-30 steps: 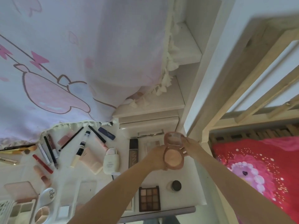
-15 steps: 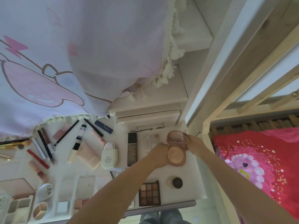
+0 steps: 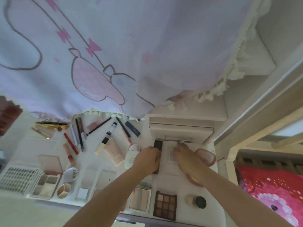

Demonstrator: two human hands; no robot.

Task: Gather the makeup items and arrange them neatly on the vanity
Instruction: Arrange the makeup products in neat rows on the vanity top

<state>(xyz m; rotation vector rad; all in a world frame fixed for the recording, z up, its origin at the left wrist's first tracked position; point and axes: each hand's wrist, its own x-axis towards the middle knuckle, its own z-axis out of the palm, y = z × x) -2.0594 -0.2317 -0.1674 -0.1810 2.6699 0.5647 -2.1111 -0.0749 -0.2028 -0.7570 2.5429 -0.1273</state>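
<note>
Both hands (image 3: 146, 158) (image 3: 188, 158) partly hide the blurred pale palette (image 3: 170, 154).

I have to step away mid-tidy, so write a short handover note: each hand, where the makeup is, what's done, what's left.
Left hand grips the dark slim palette. Right hand rests on the clear pale palette; whether it grips is unclear.
Pink round compact lies open on the vanity, partly under the right forearm.
Done: nine-pan eyeshadow palette and small dark-lidded jar sit along the front edge.
Left: pencils, tubes and lipsticks lie scattered.
</note>
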